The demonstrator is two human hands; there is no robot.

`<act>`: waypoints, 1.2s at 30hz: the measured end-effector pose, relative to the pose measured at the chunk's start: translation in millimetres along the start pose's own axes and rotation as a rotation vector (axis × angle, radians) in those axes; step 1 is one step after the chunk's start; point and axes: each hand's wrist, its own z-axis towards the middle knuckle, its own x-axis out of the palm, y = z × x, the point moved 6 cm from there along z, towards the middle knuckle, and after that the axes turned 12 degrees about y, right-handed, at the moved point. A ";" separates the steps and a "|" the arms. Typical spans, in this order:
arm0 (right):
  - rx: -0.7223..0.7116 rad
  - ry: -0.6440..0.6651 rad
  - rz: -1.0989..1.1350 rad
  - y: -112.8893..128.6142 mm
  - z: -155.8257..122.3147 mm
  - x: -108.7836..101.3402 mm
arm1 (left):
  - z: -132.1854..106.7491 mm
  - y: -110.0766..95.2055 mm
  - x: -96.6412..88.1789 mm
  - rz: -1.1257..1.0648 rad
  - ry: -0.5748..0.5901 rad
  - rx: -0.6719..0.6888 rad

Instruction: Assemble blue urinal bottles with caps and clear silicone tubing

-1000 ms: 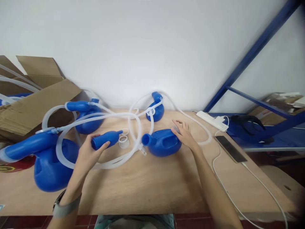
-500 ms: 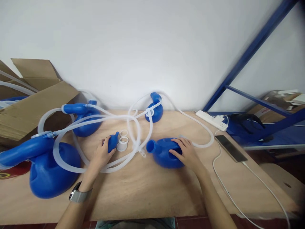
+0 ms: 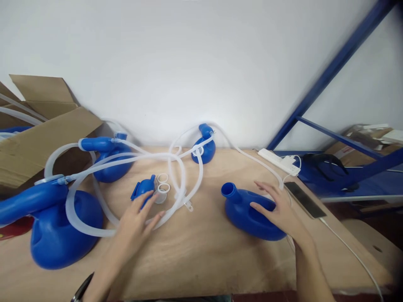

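Note:
My right hand (image 3: 278, 208) rests on top of a blue plastic jug (image 3: 248, 214) with a short open spout, fingers spread over its body. My left hand (image 3: 138, 220) hovers flat over the wooden table (image 3: 201, 251), fingers stretched out and holding nothing. Just beyond its fingertips lies a small blue spout piece (image 3: 143, 188). Beside that piece lie white plastic rings (image 3: 163, 184). Loops of clear tubing (image 3: 176, 176) run under and past my left fingers.
Two blue jugs with long necks (image 3: 59, 226) (image 3: 110, 161) lie at the left, another (image 3: 204, 147) at the back. An open cardboard box (image 3: 37, 130) sits far left. A power strip (image 3: 278, 161), a phone (image 3: 304, 199) with its white cable, and a blue shelf frame (image 3: 330, 71) stand at right.
My left hand has let go of the small blue spout piece and drawn back, fingers now spread. My right hand has slid the blue jug rightward and nearer to me.

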 end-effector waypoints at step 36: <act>-0.463 0.454 -0.317 55.6 227.7 120.8 | 189.4 -37.7 119.2 -1.081 0.150 -0.462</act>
